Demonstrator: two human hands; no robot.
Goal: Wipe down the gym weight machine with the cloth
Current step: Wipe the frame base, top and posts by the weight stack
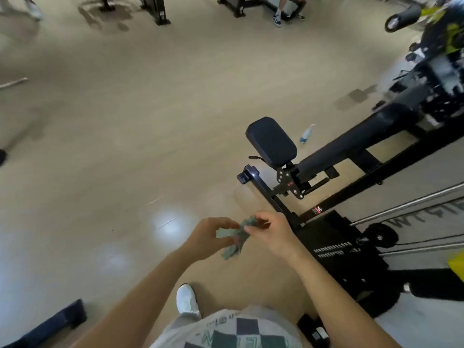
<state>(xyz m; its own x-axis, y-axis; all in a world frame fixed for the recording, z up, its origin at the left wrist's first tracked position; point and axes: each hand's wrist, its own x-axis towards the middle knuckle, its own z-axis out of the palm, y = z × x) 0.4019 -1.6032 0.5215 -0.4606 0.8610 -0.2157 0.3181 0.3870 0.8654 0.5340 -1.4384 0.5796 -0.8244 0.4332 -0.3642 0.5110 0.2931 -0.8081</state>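
Observation:
A crumpled grey-green cloth (234, 238) hangs between both hands in front of my body. My left hand (209, 237) grips its left part and my right hand (272, 233) pinches its upper right part. The black weight machine (351, 156) stretches from my right side toward the upper right, with a padded seat (271, 141) at its near end and a black base plate (334, 237) just right of my right hand. Neither hand touches the machine.
A small spray bottle (306, 133) stands on the beige floor beyond the seat. Steel guide rods (406, 207) run along the right. A dark bench end (50, 322) lies at lower left. Other machines and a person's legs (280, 11) are at the far top.

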